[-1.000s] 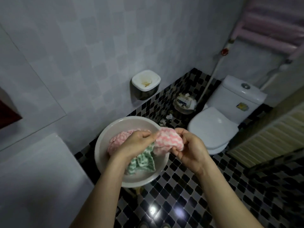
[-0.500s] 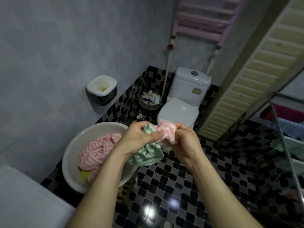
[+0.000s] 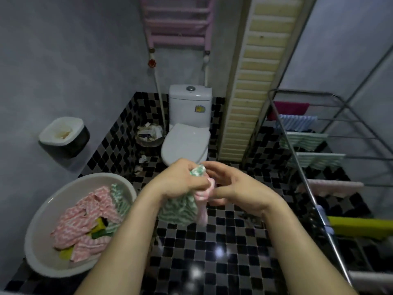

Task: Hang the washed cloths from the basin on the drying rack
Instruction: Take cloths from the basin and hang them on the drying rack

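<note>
At frame centre the left hand is clutching the bunched green cloth and the right hand is pinching the pink cloth beside it, both limp, probably damp, best taken by their corners, with the drying rack at right and the basin lower left.

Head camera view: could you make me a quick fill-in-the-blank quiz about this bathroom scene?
1. Together the hands hold ____ cloths: the left hand grips a bunched green zigzag cloth, and the right hand pinches a pink zigzag cloth.
2. The round white plastic basin of cloths sits on the person's ____ side.
3. The metal drying rack, already hung with cloths, stands on the person's ____ side.
Missing words: two, left, right.
</note>
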